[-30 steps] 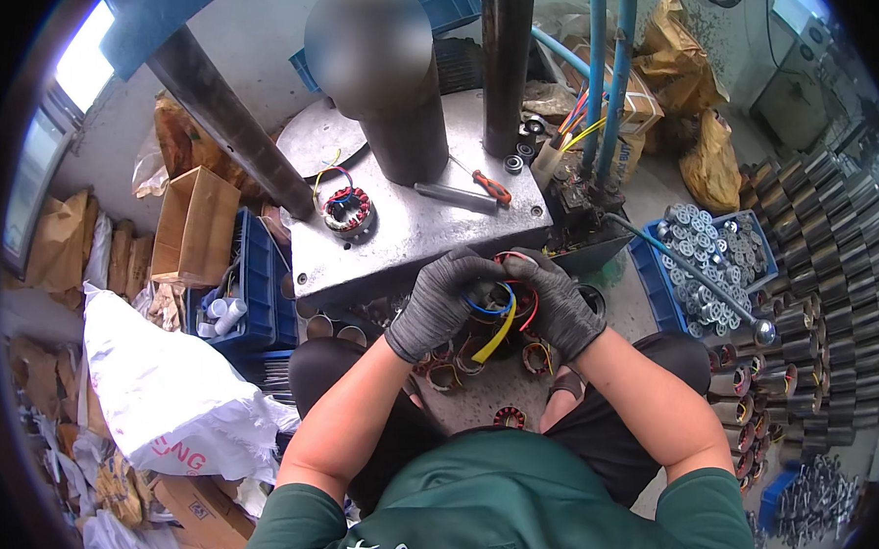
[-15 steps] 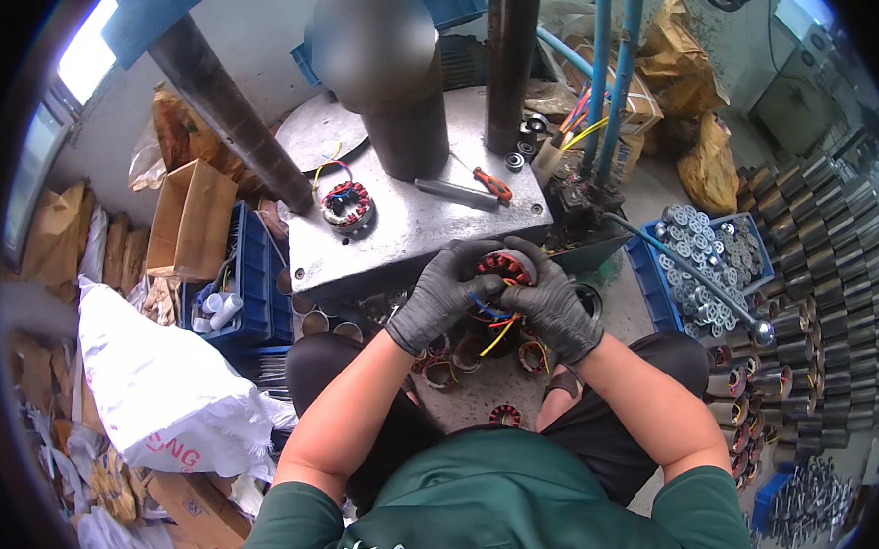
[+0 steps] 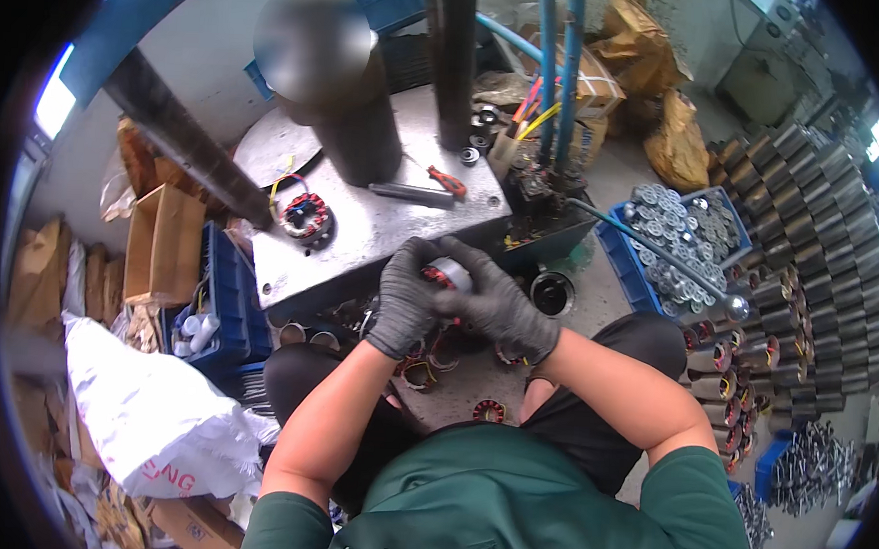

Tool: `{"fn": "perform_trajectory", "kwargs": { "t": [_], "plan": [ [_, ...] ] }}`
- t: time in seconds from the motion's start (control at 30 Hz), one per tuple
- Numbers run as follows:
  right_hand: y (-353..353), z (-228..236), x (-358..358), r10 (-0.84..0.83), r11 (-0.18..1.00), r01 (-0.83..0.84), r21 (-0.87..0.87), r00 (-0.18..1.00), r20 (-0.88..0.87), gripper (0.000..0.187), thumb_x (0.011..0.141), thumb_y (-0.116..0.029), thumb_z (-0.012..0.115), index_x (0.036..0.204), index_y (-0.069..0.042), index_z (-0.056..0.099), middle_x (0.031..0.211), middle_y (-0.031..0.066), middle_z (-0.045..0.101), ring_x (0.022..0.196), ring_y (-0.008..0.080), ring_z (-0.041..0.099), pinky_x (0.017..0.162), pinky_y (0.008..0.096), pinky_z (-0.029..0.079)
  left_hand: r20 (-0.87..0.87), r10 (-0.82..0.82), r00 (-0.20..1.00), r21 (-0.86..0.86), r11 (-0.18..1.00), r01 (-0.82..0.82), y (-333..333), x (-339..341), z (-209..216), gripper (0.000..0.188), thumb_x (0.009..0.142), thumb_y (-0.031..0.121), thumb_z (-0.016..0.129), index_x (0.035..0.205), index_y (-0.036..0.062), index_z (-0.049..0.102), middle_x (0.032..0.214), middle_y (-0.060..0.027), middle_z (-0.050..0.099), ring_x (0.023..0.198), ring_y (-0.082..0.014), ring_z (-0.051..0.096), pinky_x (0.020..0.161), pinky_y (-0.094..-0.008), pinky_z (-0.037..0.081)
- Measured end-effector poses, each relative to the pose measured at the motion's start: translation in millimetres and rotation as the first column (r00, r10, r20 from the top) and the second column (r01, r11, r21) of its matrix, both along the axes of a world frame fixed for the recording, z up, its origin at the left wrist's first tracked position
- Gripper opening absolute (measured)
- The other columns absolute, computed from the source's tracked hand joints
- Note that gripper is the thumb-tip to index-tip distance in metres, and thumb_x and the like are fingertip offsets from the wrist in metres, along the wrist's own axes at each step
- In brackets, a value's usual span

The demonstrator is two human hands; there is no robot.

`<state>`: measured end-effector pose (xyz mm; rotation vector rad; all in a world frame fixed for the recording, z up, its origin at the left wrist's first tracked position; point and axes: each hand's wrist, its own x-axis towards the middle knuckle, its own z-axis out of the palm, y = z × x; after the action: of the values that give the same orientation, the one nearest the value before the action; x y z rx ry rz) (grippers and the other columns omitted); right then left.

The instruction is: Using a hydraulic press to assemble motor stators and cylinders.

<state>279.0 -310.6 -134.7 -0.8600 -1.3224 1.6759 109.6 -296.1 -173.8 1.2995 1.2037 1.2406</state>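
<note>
Between my two grey-gloved hands, just in front of the press table's edge, is a motor stator (image 3: 451,272) with a pale metal rim and red windings. My left hand (image 3: 406,298) grips its left side with curled fingers. Across its right side and near face lies my right hand (image 3: 497,302), thumb over the front, hiding most of the windings and the wires. A second stator (image 3: 307,216), with red windings and a yellow lead, rests on the metal press table (image 3: 383,228). Several more stators (image 3: 489,411) lie on the floor between my feet.
A red-handled screwdriver (image 3: 448,182) and a metal bar (image 3: 412,194) lie on the table beside the thick press column (image 3: 355,133). At right stand a blue crate (image 3: 628,273) of metal discs, a lever with a ball end (image 3: 738,307) and stacked metal cylinders (image 3: 813,261).
My right hand has turned over the stator, covering its windings and coloured wires, which showed before. Both hands have come slightly closer together. The whole view has shifted, sliding the scene leftward.
</note>
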Motion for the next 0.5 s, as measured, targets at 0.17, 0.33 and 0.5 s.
{"fn": "perform_trajectory", "kwargs": {
  "t": [0.17, 0.33, 0.5],
  "plan": [
    [6.8, 11.9, 13.4, 0.0, 0.978, -0.049, -0.205, 0.972, -0.235, 0.068, 0.092, -0.021, 0.077, 0.151, -0.001, 0.049, 0.129, 0.0086, 0.063, 0.12, 0.0166, 0.059, 0.102, 0.0315, 0.05, -0.306, 0.119, 0.945, 0.114, 0.99, -0.087, -5.5, 8.5, 24.7, 0.041, 0.081, 0.004, 0.082, 0.116, 0.0012, 0.061, 0.099, -0.0079, 0.067, 0.094, -0.0151, 0.063, 0.084, -0.0321, 0.055],
    [15.7, 28.0, 16.0, 0.003, 0.924, -0.175, -0.339, 0.892, -0.453, 0.053, 0.101, -0.042, 0.067, 0.137, -0.003, 0.059, 0.121, 0.0103, 0.068, 0.11, 0.0206, 0.068, 0.098, 0.0363, 0.056, 0.156, -0.162, 0.974, 0.132, 0.981, 0.142, -29.6, -11.4, 61.3, 0.072, 0.088, 0.013, 0.082, 0.149, 0.0053, 0.044, 0.121, -0.008, 0.062, 0.111, -0.0178, 0.061, 0.098, -0.0348, 0.052],
    [23.7, 48.5, 24.4, -0.024, 0.825, -0.277, -0.492, 0.853, -0.522, 0.062, 0.1, -0.056, 0.061, 0.129, -0.002, 0.061, 0.12, 0.0148, 0.069, 0.11, 0.0258, 0.07, 0.098, 0.0395, 0.059, -0.712, -0.096, 0.696, 0.338, 0.822, 0.459, -28.4, -41.8, 102.6, 0.087, 0.073, 0.012, 0.092, 0.15, 0.0183, 0.051, 0.154, -0.0231, 0.042, 0.136, -0.0433, 0.052, 0.114, -0.0493, 0.046]
  ]
}}
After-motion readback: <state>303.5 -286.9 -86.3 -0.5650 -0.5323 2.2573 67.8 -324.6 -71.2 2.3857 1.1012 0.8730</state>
